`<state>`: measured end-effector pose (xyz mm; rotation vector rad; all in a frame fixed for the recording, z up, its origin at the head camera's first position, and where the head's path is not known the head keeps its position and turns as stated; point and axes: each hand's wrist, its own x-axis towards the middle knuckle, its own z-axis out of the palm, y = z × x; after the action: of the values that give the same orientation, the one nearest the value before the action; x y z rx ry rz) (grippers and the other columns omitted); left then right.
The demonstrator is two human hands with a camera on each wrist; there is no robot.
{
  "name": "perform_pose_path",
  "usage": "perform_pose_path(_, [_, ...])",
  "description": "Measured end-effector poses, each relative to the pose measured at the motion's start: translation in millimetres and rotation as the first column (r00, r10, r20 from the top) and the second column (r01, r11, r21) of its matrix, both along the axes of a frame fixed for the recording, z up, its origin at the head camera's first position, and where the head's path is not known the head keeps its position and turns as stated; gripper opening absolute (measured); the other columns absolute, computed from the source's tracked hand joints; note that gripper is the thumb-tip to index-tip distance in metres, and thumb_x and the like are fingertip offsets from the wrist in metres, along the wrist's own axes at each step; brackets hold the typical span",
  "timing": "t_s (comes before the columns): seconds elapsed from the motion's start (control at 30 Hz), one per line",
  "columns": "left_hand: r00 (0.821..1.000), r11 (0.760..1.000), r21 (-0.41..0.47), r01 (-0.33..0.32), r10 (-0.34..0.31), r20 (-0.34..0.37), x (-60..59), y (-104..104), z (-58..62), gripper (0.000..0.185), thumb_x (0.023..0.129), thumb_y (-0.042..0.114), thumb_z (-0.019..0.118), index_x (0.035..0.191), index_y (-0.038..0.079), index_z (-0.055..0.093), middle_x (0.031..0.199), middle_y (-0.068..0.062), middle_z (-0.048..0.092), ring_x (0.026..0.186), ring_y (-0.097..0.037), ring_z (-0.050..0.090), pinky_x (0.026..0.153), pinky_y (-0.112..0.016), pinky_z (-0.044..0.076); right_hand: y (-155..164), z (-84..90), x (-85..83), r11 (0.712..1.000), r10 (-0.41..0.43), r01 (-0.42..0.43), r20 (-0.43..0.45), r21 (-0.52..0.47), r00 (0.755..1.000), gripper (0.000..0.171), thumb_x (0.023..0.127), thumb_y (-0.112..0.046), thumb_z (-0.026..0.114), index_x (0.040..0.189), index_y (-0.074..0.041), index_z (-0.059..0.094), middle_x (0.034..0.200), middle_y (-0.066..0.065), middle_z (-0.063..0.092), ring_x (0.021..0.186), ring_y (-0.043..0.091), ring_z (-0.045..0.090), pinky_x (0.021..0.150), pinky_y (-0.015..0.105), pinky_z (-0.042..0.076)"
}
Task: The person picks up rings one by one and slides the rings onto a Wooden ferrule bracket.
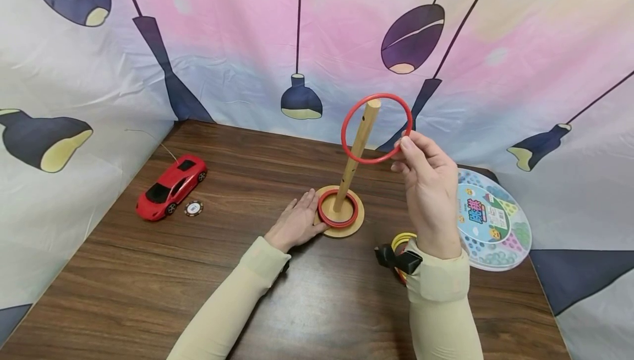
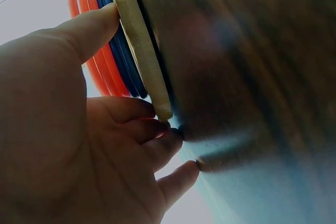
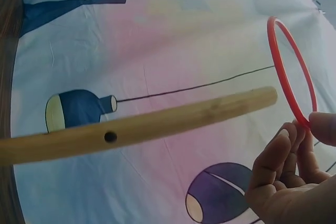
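A wooden peg (image 1: 356, 151) stands upright on a round wooden base (image 1: 354, 227), with a red ring (image 1: 338, 222) lying round its foot. My right hand (image 1: 405, 148) pinches another red ring (image 1: 376, 129) by its lower right edge, level with the peg's top. In the right wrist view the peg (image 3: 136, 127) ends just at the red ring (image 3: 291, 72), pinched by the fingertips (image 3: 317, 127). My left hand (image 1: 302, 211) lies flat on the table against the base's left side. In the left wrist view, its thumb (image 2: 92, 27) touches the base rim (image 2: 142, 51) beside stacked orange and blue rings (image 2: 107, 72).
A red toy car (image 1: 170, 186) and a small round chip (image 1: 193, 208) lie at the left of the wooden table (image 1: 148, 283). A round game board (image 1: 490, 222) lies at the right edge. A yellow ring (image 1: 400, 238) shows behind my right wrist. Printed cloth surrounds the table.
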<state>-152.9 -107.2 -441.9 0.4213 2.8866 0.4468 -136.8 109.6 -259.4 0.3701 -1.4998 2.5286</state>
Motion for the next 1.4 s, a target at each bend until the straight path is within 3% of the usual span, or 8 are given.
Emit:
perform_pose_path(0.3, [1.0,1.0,0.01,-0.004,0.004,0.005,0.1,0.0,-1.3,0.085,0.095,0.049,0.057,0.152,-0.003,0.022,0.159,-0.017,0.018,0.146,-0.027,0.019,0.117,-0.046,0.019,-11.2,2.6,-10.9,0.999,0.037,-0.037,0.001,0.022,0.999,0.012,0.095,-0.009,0.063,0.102,-0.003,0.069,0.087,0.005,0.065,0.08,0.017,0.059,0.066,0.025,0.048])
perform_pose_path(0.73, [1.0,1.0,0.001,-0.005,0.005,0.001,0.2,0.0,-0.7,0.084,0.095,0.049,0.057,0.153,-0.002,0.023,0.159,-0.016,0.019,0.146,-0.026,0.019,0.117,-0.045,0.019,-20.7,-2.5,-24.2,0.998,0.07,-0.07,0.067,-0.003,0.995,0.006,0.095,-0.008,0.063,0.097,-0.006,0.068,0.084,0.003,0.064,0.077,0.015,0.058,0.064,0.023,0.048])
perform_pose_path(1.2, [1.0,1.0,0.002,-0.006,0.006,-0.01,-0.9,-1.4,0.1,0.085,0.094,0.05,0.058,0.152,-0.003,0.024,0.159,-0.018,0.02,0.146,-0.027,0.021,0.116,-0.046,0.02,-23.0,-22.7,-33.8,0.996,0.084,-0.085,0.174,0.001,0.981,0.008,0.094,-0.011,0.064,0.099,-0.005,0.066,0.084,0.002,0.063,0.077,0.014,0.059,0.064,0.023,0.049])
perform_pose_path(1.4, [1.0,1.0,0.004,0.0,0.0,-0.011,-1.0,-1.1,-0.3,0.085,0.094,0.049,0.058,0.152,-0.003,0.024,0.159,-0.018,0.02,0.146,-0.027,0.021,0.116,-0.046,0.02,-19.4,-42.5,-34.3,0.998,0.058,-0.061,0.243,0.006,0.968,0.004,0.093,-0.011,0.066,0.094,-0.009,0.069,0.08,0.0,0.065,0.074,0.013,0.059,0.064,0.023,0.048])
